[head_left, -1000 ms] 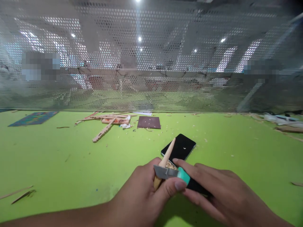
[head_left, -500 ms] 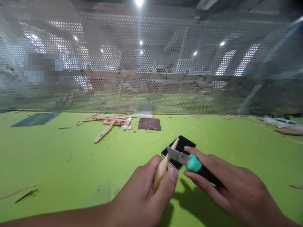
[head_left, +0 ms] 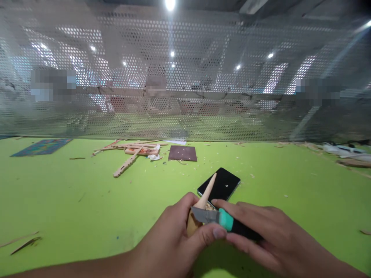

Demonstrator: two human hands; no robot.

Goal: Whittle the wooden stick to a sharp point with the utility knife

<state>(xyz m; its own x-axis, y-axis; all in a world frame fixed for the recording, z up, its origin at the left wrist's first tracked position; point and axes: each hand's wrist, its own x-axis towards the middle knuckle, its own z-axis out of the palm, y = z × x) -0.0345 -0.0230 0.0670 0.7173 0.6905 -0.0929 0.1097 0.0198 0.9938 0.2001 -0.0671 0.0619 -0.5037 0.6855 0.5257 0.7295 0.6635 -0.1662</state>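
My left hand [head_left: 179,235] is closed round the thick lower part of a pale piece of wood [head_left: 208,192], whose narrow tapered end points up and away. In my right hand [head_left: 269,235] is a utility knife [head_left: 226,221] with a black and teal handle and a short wide blade. The blade lies across the wood, just above my left thumb, near where the taper widens. Behind my hands a black smartphone [head_left: 224,183] lies on the green table [head_left: 87,208], with wood shavings [head_left: 210,207] by its near edge. My left fingers are partly hidden behind the wood.
A brown sheet of sandpaper [head_left: 182,153] lies further back. Left of it are several thin wooden sticks [head_left: 127,163] and a patterned mat [head_left: 42,147]. Wood slivers [head_left: 26,245] lie at the left. A perforated metal screen [head_left: 185,77] stands along the table's back edge.
The knife blade has moved down along the wood, from near its tip toward my left thumb. My right hand has come closer to my left hand.
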